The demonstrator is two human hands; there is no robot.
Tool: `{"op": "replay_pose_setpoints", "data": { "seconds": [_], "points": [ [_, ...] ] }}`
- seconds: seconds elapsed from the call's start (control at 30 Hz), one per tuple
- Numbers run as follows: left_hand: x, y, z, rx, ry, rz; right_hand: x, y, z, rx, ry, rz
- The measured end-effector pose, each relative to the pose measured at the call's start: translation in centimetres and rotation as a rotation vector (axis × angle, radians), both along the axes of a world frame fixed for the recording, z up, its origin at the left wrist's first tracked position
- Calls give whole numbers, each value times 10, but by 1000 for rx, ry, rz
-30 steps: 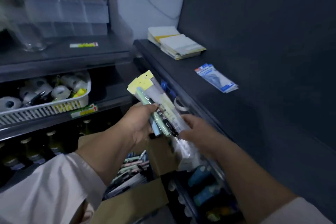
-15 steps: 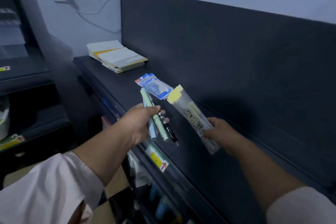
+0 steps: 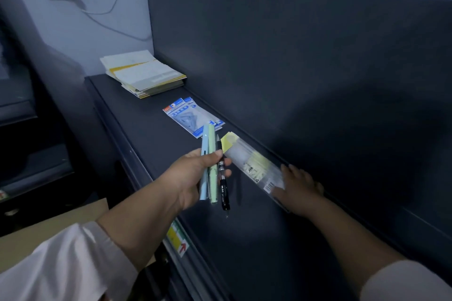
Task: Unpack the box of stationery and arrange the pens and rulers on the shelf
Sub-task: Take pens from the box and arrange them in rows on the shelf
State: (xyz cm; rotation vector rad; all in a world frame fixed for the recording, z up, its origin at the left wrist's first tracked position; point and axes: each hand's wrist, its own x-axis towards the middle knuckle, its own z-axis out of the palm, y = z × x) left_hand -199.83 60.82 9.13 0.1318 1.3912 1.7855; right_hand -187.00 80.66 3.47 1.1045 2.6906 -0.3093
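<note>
Gripping three pens (image 3: 211,144) in the left hand (image 3: 193,178) at 9 o'clock of the ruler packet (image 3: 252,165), pinning that packet to the shelf (image 3: 146,129) with flat, spread right hand (image 3: 299,189) fingers, could easily fumble the sticking-out black pen (image 3: 224,193) tbh.

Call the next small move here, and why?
Probably lift the right hand off the clear packet. The packet already lies flat on the shelf along the back panel, near the blue ruler packs, and the fingers only press its near end. The left hand grips three pens above the shelf, so the freed hand could take one next.
</note>
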Motion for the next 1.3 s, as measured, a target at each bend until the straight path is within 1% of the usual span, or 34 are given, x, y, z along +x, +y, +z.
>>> {"op": "replay_pose_setpoints", "data": {
  "seconds": [0.03,0.07,0.1,0.13,0.17,0.2,0.23,0.27,0.3,0.37,0.5,0.53,0.6,0.7,0.8,0.9,1.0,1.13,1.3],
  "points": [
    [2,1,-1,-10,3,-18,0,-3,2,54,58,1],
    [4,1,-3,-26,16,-40,-1,-7,8,67,178,-8],
    [8,2,-4,-45,38,-65,-1,-13,17,-1,346,-30],
    [12,2,-4,-64,69,-97,-2,-23,29,-177,533,-75],
    [18,2,-4,-76,100,-134,-1,-37,43,-436,702,-122],
    [25,1,-2,-78,134,-180,1,-52,57,-699,797,-165],
    [33,0,0,-69,171,-240,5,-66,69,-875,826,-176],
    [41,-3,2,-48,216,-309,11,-77,78,-947,804,-143],
    [50,-6,4,-22,261,-375,17,-88,84,-971,781,-108],
    [66,-17,9,4,325,-456,35,-104,89,-967,784,-94],
    [103,-50,21,1,442,-626,85,-140,95,-1023,883,-227],
    [115,-59,24,-1,459,-663,98,-150,96,-1039,907,-251],
    [139,-77,29,16,422,-713,126,-172,100,-1035,943,-296],
    [173,-97,35,6,366,-811,169,-199,103,-969,964,-357],
    [208,-111,43,-79,446,-901,212,-220,108,-840,986,-384],
    [250,-118,53,-101,480,-986,264,-237,118,-700,999,-371],
    [292,-121,60,-126,513,-1080,320,-250,123,-642,1028,-370],
    [352,-118,66,-132,597,-1201,396,-263,127,-611,1074,-428],
    [453,-103,72,-137,720,-1360,511,-278,130,-498,1143,-563]
  ]
}}
